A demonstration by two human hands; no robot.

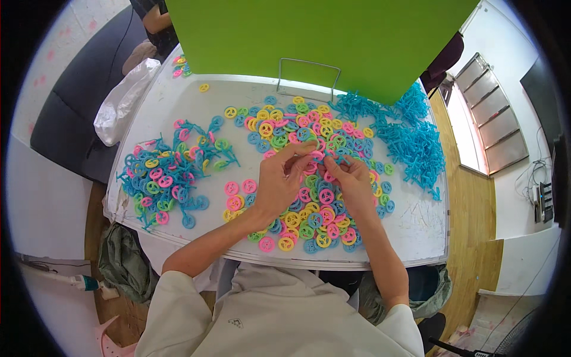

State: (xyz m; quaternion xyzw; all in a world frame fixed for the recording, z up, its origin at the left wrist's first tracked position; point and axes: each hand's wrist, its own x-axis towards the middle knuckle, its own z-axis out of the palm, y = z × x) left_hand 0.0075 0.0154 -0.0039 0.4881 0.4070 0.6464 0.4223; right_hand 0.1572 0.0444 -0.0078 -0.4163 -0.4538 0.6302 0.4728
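Note:
Both hands meet over a heap of small plastic wheels (326, 196) in pink, yellow, green and blue. My left hand (278, 181) is closed, thumb and fingertips pinching a small pink wheel (317, 156). Close against it, my right hand (352, 183) grips a blue plastic stem piece (336, 160) between thumb and fingers. The fingers partly cover both pieces, so I cannot tell whether they are joined. At the left of the table lies a pile of blue stems with coloured wheels on them (157, 181). Loose blue stems (410, 140) are heaped at the far right.
A tall green panel (321, 41) stands at the table's far side, with a bent wire frame (308, 61) in front. A white plastic bag (124, 104) hangs by the left edge. Another person's arm (156, 21) shows at the upper left. Dark green bags (122, 262) sit below the table.

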